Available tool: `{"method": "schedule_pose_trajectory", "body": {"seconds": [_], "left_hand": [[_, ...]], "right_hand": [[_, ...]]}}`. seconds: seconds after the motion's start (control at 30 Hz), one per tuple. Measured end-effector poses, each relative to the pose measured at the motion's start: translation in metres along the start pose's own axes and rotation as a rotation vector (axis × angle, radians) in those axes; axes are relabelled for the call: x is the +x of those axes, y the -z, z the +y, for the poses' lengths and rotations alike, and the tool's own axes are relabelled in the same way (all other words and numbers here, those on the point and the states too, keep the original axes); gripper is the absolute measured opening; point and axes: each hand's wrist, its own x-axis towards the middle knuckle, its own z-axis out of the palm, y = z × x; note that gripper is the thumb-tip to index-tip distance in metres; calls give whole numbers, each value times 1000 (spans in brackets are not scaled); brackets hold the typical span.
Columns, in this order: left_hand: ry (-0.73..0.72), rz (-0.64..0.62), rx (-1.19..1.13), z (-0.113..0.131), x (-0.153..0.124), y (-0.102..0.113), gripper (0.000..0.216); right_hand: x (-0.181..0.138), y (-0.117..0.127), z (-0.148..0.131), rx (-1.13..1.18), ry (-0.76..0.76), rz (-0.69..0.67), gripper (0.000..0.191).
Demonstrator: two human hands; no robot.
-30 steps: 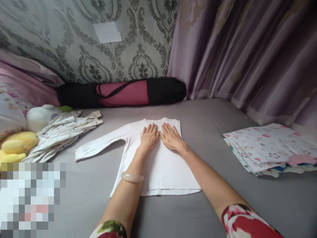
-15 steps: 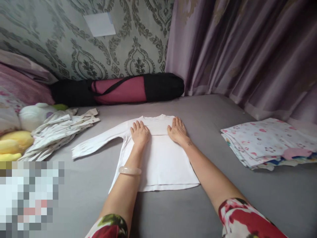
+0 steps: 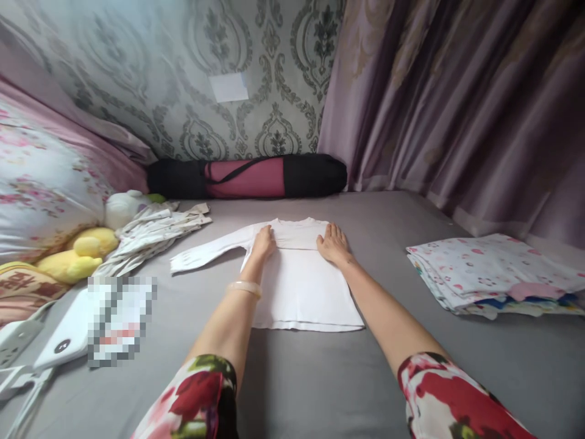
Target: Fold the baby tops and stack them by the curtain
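Observation:
A white long-sleeved shirt point(image 3: 306, 292) lies flat on the bed, collar away from me. One sleeve point(image 3: 208, 250) stretches out to the left; on the right no sleeve sticks out, and a crosswise line runs over the chest. My right hand point(image 3: 334, 245) rests open and flat at the shirt's right shoulder, fingers stretched. On the left shoulder, my left hand point(image 3: 263, 242) is turned onto its edge and touches the cloth. Its fingers are mostly hidden, so I cannot tell whether they grip the fabric.
A stack of folded printed cloth point(image 3: 493, 268) lies at the right. Crumpled pale clothes point(image 3: 155, 231), a yellow plush toy point(image 3: 77, 259) and a white power strip point(image 3: 21, 341) are at the left. A black and pink long bag point(image 3: 247, 178) lies along the wall, beside the purple curtain point(image 3: 411, 110).
My left hand has turned from lying flat with spread fingers onto its edge at the left shoulder. My right hand stays flat in place. The view has shifted, showing more of the left side.

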Motion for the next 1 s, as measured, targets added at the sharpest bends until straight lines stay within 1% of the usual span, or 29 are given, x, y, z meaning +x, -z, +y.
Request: {"method": "schedule_pose_trajectory", "body": {"seconds": [0.07,0.2,0.27,0.33,0.4,0.43,0.5,0.57,0.67,0.8,1.0], "left_hand": [[-8,-15,-12,-2,-7,12,56],[-39,-38,-23,-9,-32,27,47],[-76,-47,-21,-15,-47,27,45],[-130,-47,-5,-22,-60,24,43],[-187,-38,44,-27,-70,17,42],[-213,-31,82,-29,-73,14,42],[-255,-18,162,-32,-76,8,41],[-283,-15,217,-33,-77,4,39],[-293,-8,245,-33,-77,1,36],[-287,18,263,-34,-76,-1,33],[-310,5,232,-34,-74,3,26]], "right_hand": [[1,3,-1,-9,-4,-23,66],[3,8,-1,-34,-4,-46,66],[2,12,-4,-64,-10,-38,65],[-2,16,-12,-93,22,-7,63],[-8,18,-25,-86,108,3,61],[-11,19,-33,-63,164,-13,61],[-18,18,-51,3,258,-76,61],[-21,15,-66,64,305,-130,62],[-22,9,-79,111,285,-173,63],[-21,0,-82,96,235,-165,61],[-20,-3,-81,85,239,-147,60]]}}
